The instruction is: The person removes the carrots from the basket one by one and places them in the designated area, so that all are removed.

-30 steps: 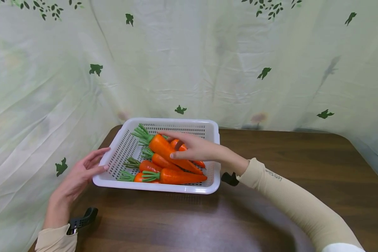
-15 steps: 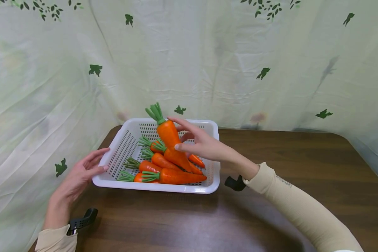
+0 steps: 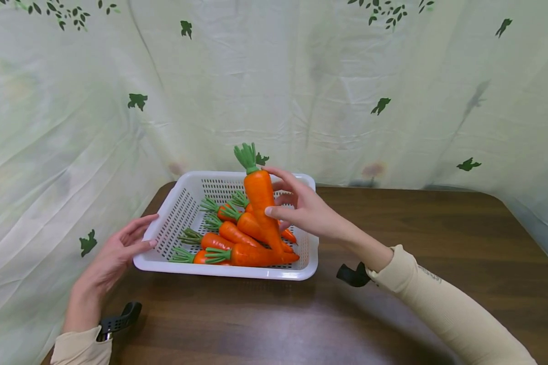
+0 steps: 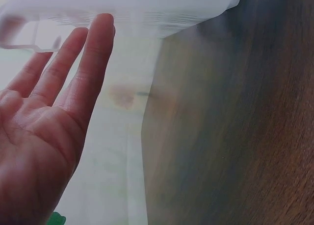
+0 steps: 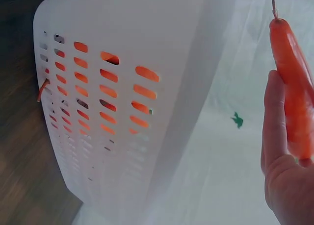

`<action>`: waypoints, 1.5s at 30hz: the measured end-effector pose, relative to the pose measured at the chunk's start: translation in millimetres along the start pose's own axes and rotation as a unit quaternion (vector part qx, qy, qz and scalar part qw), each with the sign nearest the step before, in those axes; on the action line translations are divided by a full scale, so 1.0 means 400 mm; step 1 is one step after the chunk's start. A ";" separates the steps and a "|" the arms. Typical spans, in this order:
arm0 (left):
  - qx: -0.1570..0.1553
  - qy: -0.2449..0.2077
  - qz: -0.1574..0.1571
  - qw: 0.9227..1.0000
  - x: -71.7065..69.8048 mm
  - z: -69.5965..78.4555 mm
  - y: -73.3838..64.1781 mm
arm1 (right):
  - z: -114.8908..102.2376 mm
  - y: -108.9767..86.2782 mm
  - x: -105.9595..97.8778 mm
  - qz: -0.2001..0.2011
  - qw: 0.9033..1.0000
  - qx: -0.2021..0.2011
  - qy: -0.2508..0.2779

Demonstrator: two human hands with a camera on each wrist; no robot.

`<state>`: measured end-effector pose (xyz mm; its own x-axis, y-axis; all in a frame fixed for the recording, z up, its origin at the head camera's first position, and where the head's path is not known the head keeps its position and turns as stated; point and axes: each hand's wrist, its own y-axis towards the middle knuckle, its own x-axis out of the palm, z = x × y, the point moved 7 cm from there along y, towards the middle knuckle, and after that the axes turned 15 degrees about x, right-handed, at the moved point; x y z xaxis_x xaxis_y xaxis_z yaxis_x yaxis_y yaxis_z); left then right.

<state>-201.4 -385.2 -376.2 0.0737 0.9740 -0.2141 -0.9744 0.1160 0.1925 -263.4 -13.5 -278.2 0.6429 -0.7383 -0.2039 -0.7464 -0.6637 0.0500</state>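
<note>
Over the last second, the large carrot [image 3: 259, 190] has risen off the other carrots [image 3: 253, 256] and swung nearly upright, so it now seems separated from them. The right hand [image 3: 308, 210] pinches it between thumb and fingers above the white basket [image 3: 210, 268] on the counter [image 3: 438, 228]; the left hand [image 3: 111, 256], fingers extended, touches the basket's left end.

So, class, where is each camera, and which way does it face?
Head: on the head, facing forward and down at the basket; left hand and right hand show.
Left wrist: on that wrist, facing along the hand towards the basket; palm and fingers show.
Right wrist: on that wrist, facing the basket's side; right hand shows, holding a carrot.
Shared: head and right wrist show the held carrot.
</note>
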 end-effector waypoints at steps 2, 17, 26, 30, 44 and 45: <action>0.000 0.000 0.000 1.000 0.000 0.000 0.000 | -0.002 -0.011 -0.007 0.010 1.000 0.001 0.009; -0.006 0.010 0.000 1.000 0.001 -0.001 0.001 | 0.018 -0.087 -0.077 0.086 0.994 0.005 0.070; -0.006 0.003 0.003 1.000 0.000 -0.004 0.001 | 0.036 -0.129 -0.112 0.117 0.991 0.017 0.070; -0.004 0.000 0.005 1.000 0.000 -0.005 0.001 | 0.050 -0.144 -0.128 0.128 0.989 0.019 0.068; -0.003 0.008 0.006 1.000 0.001 -0.004 0.001 | 0.107 -0.191 -0.182 0.168 0.983 0.034 0.070; -0.003 0.009 0.006 1.000 0.000 -0.003 0.001 | 0.113 -0.194 -0.185 0.170 0.982 0.035 0.069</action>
<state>-202.2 -385.2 -377.4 0.0581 0.9719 -0.2282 -0.9766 0.1028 0.1891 -260.8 98.0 -311.2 0.3672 -0.9287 -0.0518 -0.9292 -0.3688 0.0234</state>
